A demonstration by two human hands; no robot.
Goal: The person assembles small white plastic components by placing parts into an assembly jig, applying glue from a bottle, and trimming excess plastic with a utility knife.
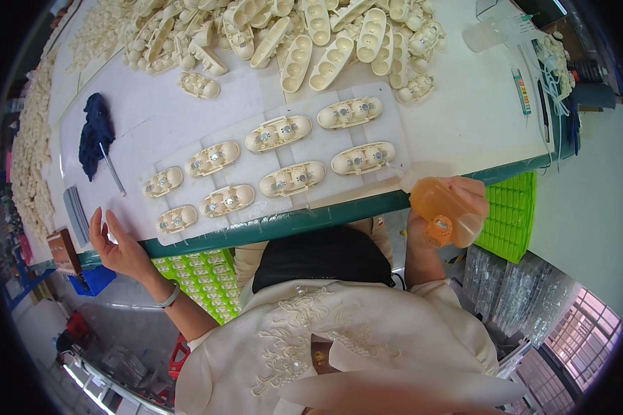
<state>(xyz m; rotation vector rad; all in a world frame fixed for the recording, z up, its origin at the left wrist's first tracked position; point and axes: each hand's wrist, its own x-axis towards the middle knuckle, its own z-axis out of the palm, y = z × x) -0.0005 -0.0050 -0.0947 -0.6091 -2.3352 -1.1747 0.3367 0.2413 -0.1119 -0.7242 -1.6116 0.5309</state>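
Note:
My right hand (pixel 457 200) grips an orange squeeze bottle (pixel 439 207) with a white nozzle, held at the table's near edge, its tip pointing toward the nearest cream plastic shell (pixel 363 158). Several such cream shells with metal inserts lie in two rows on a white mat (pixel 394 117). My left hand (pixel 114 242) hovers with fingers apart at the table's near left edge, next to the leftmost shell (pixel 176 218), holding nothing.
A big heap of loose cream shells (pixel 311 41) fills the back of the table. A dark blue cloth (pixel 95 135) and a thin rod (pixel 112 169) lie at the left. Green trays (pixel 512 211) sit below the table edge. A clear container (pixel 488 31) stands back right.

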